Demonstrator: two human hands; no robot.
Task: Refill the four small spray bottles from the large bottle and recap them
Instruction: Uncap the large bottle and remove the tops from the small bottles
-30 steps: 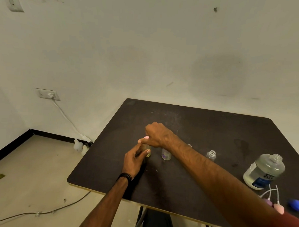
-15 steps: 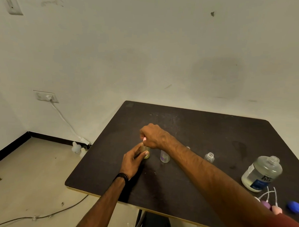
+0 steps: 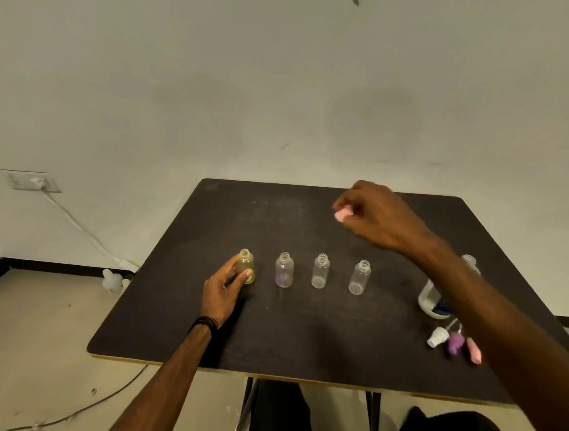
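table (image 3: 303, 340): a dark square top with a pale edge is seen, set against a light wall; it is taken as the landmark for all places below.
yellowish spray bottle (image 3: 246, 266): stood upright at the left end of a row across the middle of the table, its neck uncapped.
left hand (image 3: 223, 291): rested on the table at the near left of the yellowish spray bottle; the bottle's body is gripped between the thumb and the curled fingers. a dark band is worn at the wrist.
purple-tinted spray bottle (image 3: 284, 270): stood upright just right of the gripped bottle, apart from it, uncapped.
third clear bottle (image 3: 320, 271): stood upright further right in the row, uncapped.
fourth clear bottle (image 3: 360, 277): stood upright at the right end of the row, uncapped.
right hand (image 3: 376, 221): held in the air above the far middle of the table, beyond the row; fingers are curled together.
pink spray cap (image 3: 343, 215): pinched at the fingertips of the right hand, clear of the table top.
large bottle (image 3: 431, 295): stood near the right edge of the table, open-necked, partly hidden behind the right forearm.
loose caps (image 3: 455, 342): a white, a purple and a pink one are laid close together on the near right of the table, in front of the large bottle.
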